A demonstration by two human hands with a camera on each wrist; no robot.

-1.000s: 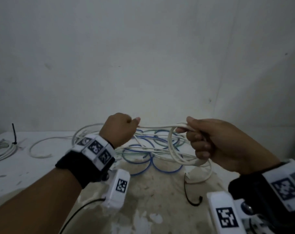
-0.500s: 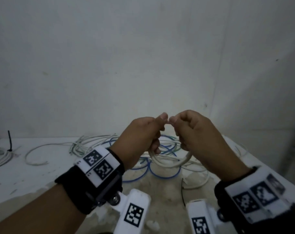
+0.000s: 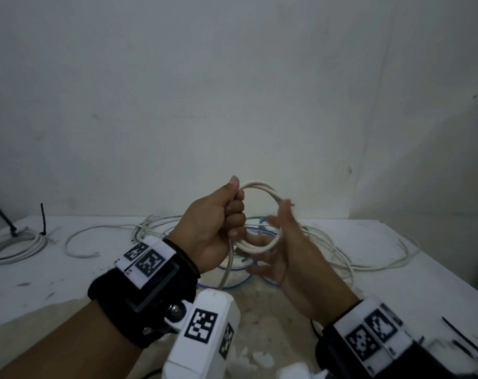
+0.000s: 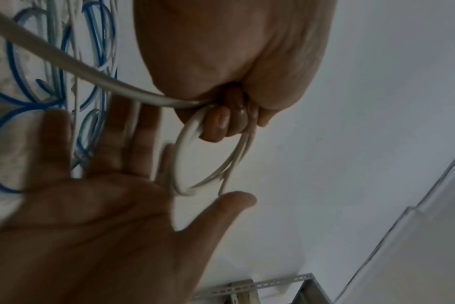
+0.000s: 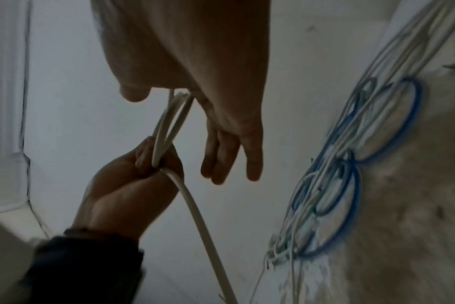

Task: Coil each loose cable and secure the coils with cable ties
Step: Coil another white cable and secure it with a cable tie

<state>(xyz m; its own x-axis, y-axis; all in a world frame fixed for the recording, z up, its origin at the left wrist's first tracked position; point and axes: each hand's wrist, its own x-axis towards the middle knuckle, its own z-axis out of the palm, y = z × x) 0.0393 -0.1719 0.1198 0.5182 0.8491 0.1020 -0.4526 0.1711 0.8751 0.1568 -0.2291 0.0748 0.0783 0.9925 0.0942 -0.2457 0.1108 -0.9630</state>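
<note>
A small coil of white cable [image 3: 255, 248] stands upright in the air over the table [image 3: 68, 283]. My left hand [image 3: 218, 222] grips the coil's left side in a fist, thumb up. From that fist the cable's free length [image 3: 227, 269] drops toward the table. My right hand [image 3: 284, 236] is open with straight, spread fingers, its palm against the coil's right side. The left wrist view shows the coil [image 4: 185, 144] under my curled fingers [image 4: 218, 125] and the flat right palm [image 4: 104, 205]. In the right wrist view the left hand [image 5: 133, 181] holds the coil [image 5: 166, 123].
Loose blue and white cables [image 3: 380, 266] lie tangled on the table behind my hands. A white coil bound with black ties [image 3: 14, 242] sits at the far left, beside a loose white cable [image 3: 82, 242]. Spare black cable ties [image 3: 462, 335] lie at the near right. A wall stands close behind.
My hands came together on the cable, then the right hand let go and opened. The left hand now holds the coil alone, raised and upright.
</note>
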